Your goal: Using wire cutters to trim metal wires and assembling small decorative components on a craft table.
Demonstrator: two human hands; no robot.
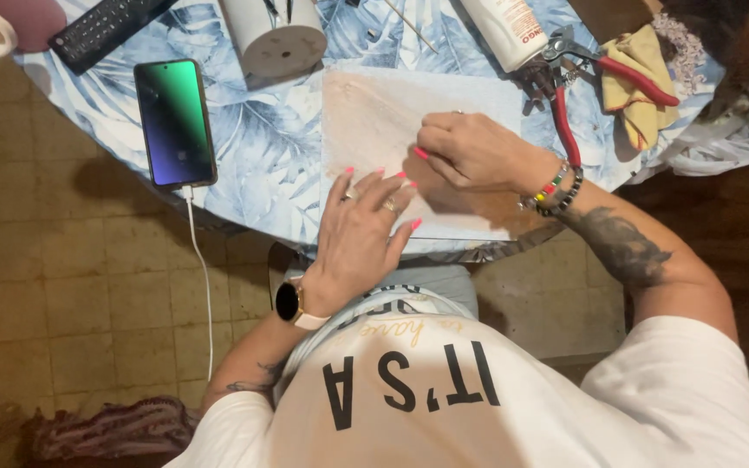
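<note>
Nearest, at six o'clock: left hand [366,227] spread flat, fingers splayed, pressing the near edge of a pale rectangular sheet [374,121] lying on the bench [262,165], long axis running nine to three. Just beyond, right hand [470,152] loosely curled, fingertips resting on the sheet, grasping nothing. Farther, at ten o'clock, a phone [174,123]; at two o'clock, red-handled pliers [565,87].

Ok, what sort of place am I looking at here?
Probably a home, with a table used for craft work. A leaf-print tablecloth covers the round table, a TV remote and a charging smartphone lie beside red-handled pliers, and both hands rest on a pale sheet.
</note>
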